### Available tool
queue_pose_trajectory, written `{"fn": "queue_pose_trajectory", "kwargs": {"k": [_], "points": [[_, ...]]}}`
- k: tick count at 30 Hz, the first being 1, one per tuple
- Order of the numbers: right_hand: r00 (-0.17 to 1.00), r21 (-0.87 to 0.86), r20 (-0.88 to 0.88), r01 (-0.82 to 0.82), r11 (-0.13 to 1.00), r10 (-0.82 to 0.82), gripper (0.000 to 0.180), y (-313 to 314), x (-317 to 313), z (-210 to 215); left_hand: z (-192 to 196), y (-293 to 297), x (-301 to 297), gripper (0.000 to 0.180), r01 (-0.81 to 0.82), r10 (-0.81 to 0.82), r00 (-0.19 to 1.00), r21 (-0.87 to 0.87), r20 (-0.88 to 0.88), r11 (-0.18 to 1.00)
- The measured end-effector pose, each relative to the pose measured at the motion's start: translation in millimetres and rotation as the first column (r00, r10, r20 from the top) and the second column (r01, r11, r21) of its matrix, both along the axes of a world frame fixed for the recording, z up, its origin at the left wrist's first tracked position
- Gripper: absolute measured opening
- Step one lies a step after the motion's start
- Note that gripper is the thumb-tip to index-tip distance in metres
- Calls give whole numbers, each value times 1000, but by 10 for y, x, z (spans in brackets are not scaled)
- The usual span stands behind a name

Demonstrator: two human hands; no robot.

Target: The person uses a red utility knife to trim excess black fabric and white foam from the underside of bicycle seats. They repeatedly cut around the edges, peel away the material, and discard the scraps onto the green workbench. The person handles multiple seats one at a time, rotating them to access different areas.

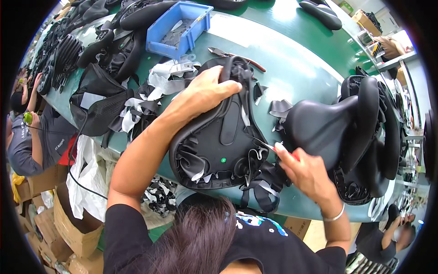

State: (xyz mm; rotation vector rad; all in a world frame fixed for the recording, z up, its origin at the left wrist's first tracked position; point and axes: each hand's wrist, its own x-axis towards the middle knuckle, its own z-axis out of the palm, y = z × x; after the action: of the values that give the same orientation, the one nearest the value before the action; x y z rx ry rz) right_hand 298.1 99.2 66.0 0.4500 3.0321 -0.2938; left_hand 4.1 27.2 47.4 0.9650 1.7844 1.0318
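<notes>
An upside-down black bicycle saddle (205,148) lies in front of me. Its underside faces up, with gathered cover edges around the wide rear and a small green sticker. My left hand (210,89) is closed around the saddle's narrow nose, thumb on top. In my right hand (305,171) are red-handled scissors (263,143), their metal tips at the saddle's right edge beside a pale strip. The grip is partly hidden by my fingers. Black and white trimmed scraps (159,77) lie left of the saddle. Beyond the nose rest pliers (219,52) with reddish handles.
Several finished-looking black saddles (319,125) are piled to the right. A blue bin (159,44) stands at the far side. Black cover material (93,107) lies at left, by a hanging black cable. Cardboard boxes (77,233) and a white bag (89,176) stand below. Co-workers sit on both sides.
</notes>
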Motion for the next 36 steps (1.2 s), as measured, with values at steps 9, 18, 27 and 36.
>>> {"fn": "queue_pose_trajectory", "kwargs": {"k": [9, 18, 27, 36], "points": [[823, -580, -72, 426, 695, -564, 59, -1141, 321, -323, -151, -751, 252, 32, -499, 470, 846, 65, 250, 864], [663, -450, -616, 147, 881, -425, 56, -348, -629, -324, -144, -933, 412, 35, -679, 574, 712, 189, 403, 710], [689, -774, -404, 94, 626, -602, 56, -268, -570, -137, 16, -426, 766, 30, 353, -70, 656, 223, -752, 909], [965, -76, -237, 95, 993, -111, 59, 54, -21, -162, -152, -271, 670, 17, 383, -143, 788, 295, -599, 875]]}}
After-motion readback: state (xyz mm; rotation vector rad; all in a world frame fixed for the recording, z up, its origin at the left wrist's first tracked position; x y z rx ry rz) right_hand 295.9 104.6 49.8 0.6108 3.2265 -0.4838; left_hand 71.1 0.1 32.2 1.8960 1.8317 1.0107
